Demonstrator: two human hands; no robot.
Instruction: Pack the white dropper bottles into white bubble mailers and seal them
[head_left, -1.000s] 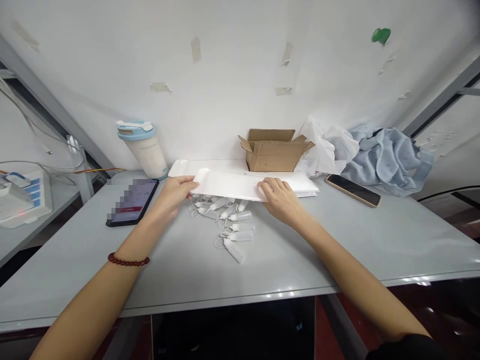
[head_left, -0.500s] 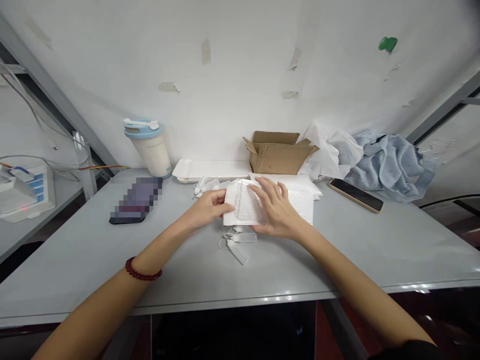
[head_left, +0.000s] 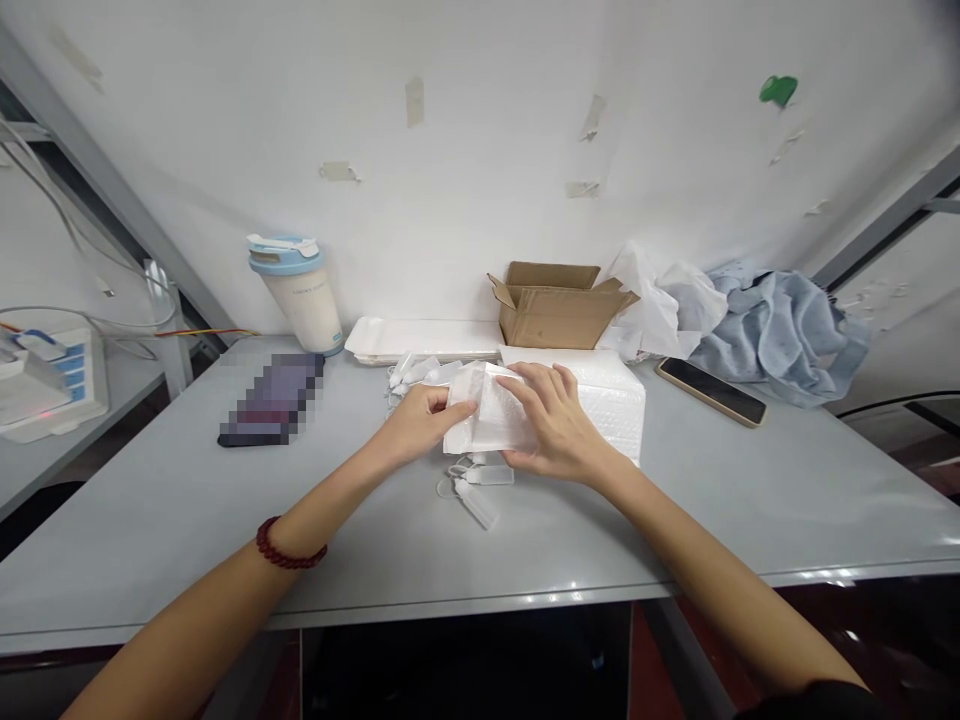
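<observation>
The white padded envelope is held just above the middle of the table, one end toward each hand. The left hand has its thumb pressed on the envelope's left end; its grip looks closed there, though the fingers behind are mostly hidden. The right hand has a wide grip, fingers spread across the face toward the upper edge and thumb low at the bottom edge. How firmly it presses, I cannot tell.

Near the envelope's lower edge lie loose small bottles with thin loops, and more bottles lie beyond the left hand. If the envelope dips, its edge could catch a loop and drag a bottle along, or push one toward the table's near edge. The right grip looks the looser of the two, so the envelope could swing down on that side if those fingers slip on the glossy surface. Pulling hard against the left thumb could crease or tear the thin end.

Behind the right hand, more white padding overlaps the envelope from this view; whether it is a separate piece is unclear, and if the two cling together, both could shift. The cardboard box stands behind, its flaps up.
</observation>
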